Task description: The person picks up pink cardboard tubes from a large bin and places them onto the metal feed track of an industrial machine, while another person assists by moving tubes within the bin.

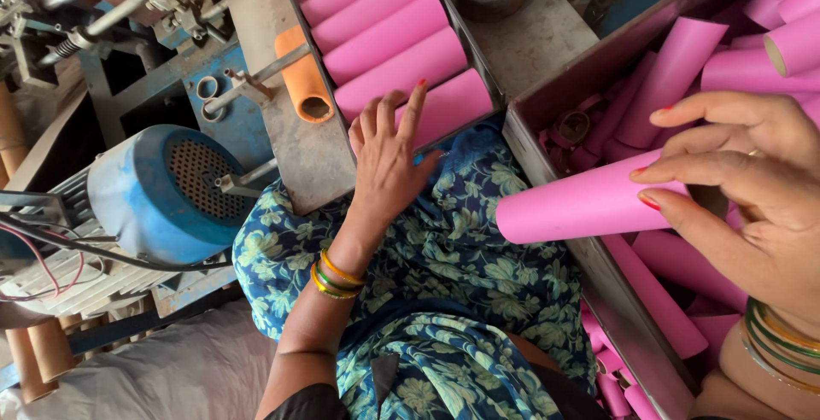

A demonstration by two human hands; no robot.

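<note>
A: What is held by the right hand (752,189)?

B: A pink tapered cardboard tube (589,205) is gripped at its wider end between the thumb and fingers. It is held level, its narrow end pointed away from the palm toward the lap, above the edge of the grey metal bin (547,100) of loose pink tubes (675,70) that lies under and beyond that hand.

A: And the left hand (389,160)?

B: Nothing is grasped by it. It is spread open, fingers extended, with the fingertips laid on the nearest tube in the neat row of pink tubes (384,23) stacked in the tray just ahead of it. Beside that hand, further out, an orange cardboard tube (301,78) is seen seated on a metal spindle, and a blue electric motor (162,185) lies beyond the wrist.

A: Which step is judged to be in hand?

B: A transfer, it seems: one tube has been lifted from the loose bin and is being carried across the blue floral cloth (461,241) toward the ordered row.

A: What would be called for next?

B: Probably the tube would have to be turned parallel to the row and set against the last one, with the open hand used to steady the stack so that nothing rolls off.
</note>
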